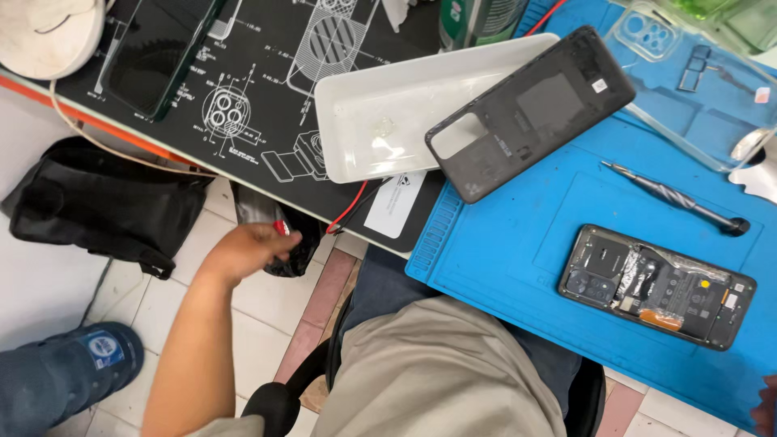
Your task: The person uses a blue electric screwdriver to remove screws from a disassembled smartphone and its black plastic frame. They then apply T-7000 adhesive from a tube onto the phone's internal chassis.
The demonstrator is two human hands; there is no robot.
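My left hand reaches down below the table edge, its fingers curled at a black plastic bag that hangs there. Something small and red shows at the fingertips; whether the hand grips it is unclear. Only a sliver of my right hand shows at the bottom right corner. An opened phone with bare internals lies on the blue work mat. A black back cover rests half on a white tray, half on the mat.
A slim screwdriver lies on the blue mat above the opened phone. A clear phone case sits at the top right. A black mat with white drawings carries a dark phone. On the floor are a black bag and a blue shoe.
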